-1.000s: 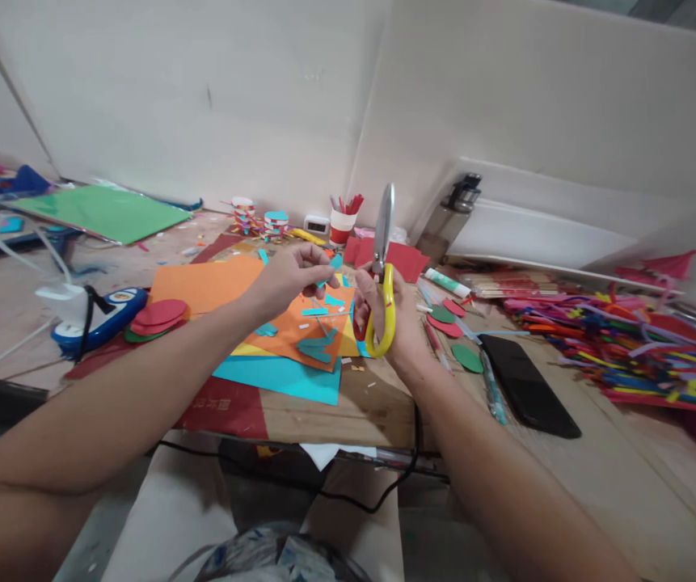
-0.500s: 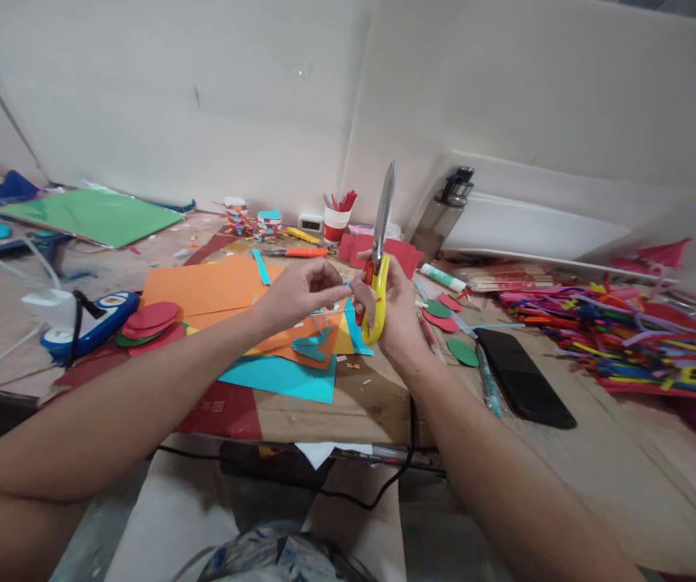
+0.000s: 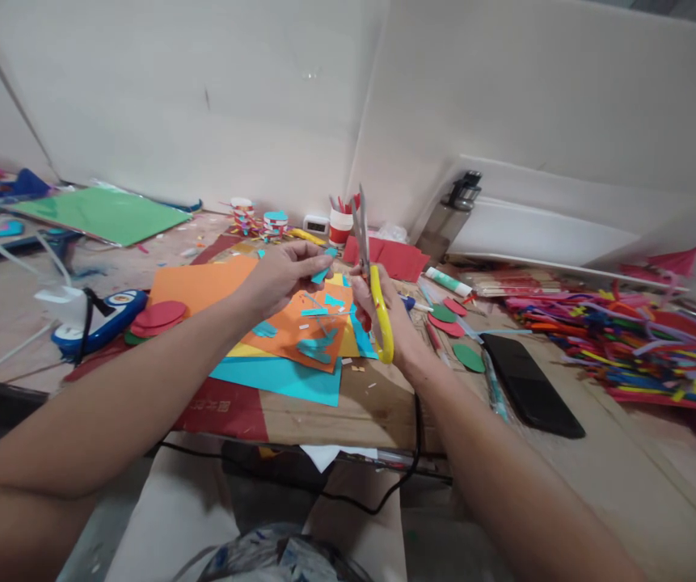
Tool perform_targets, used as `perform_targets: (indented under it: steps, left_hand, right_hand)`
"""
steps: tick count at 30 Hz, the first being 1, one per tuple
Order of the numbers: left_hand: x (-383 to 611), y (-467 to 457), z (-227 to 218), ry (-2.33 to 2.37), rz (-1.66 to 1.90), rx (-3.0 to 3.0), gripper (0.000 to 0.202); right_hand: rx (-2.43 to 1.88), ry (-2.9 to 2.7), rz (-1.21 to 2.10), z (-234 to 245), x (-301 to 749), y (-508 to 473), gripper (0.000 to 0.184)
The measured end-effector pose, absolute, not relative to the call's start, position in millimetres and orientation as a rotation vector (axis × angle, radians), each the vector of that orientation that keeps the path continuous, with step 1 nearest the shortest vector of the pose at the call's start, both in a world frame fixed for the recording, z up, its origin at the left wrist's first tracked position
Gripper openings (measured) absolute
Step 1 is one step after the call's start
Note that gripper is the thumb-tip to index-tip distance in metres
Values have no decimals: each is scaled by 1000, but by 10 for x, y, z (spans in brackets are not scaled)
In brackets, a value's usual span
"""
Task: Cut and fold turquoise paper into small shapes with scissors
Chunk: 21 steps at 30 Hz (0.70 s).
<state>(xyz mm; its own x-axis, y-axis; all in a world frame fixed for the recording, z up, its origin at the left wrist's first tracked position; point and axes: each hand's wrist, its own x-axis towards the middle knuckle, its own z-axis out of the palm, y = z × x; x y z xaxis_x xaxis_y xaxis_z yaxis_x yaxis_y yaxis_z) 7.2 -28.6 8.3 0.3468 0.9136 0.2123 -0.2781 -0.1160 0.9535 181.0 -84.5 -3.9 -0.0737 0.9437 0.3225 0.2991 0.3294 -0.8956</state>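
My left hand pinches a small piece of blue paper between thumb and fingertips. To its right, my right hand grips yellow-handled scissors, their blades pointing up and slightly parted. The blades stand apart from the paper piece. Beneath both hands lie orange paper sheets with blue paper scraps scattered on top. A larger blue sheet sticks out under the orange one toward me, with some yellow paper between them.
Red paper circles lie on the left beside a blue device with a charger. At right are a black phone, a glue stick and a heap of pipe cleaners. Paper cups and a bottle stand behind.
A blue paper piece now shows in my left hand, which has risen slightly. The scissors have shifted left and tilted, with their blades now parted. The view has swung slightly.
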Motion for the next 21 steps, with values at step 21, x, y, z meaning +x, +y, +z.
perform_targets:
  steps: [21]
  left_hand:
    - [64, -220, 62, 619, 1223, 1210, 28]
  right_hand:
    - [-1183, -1787, 902, -146, 1780, -837, 41]
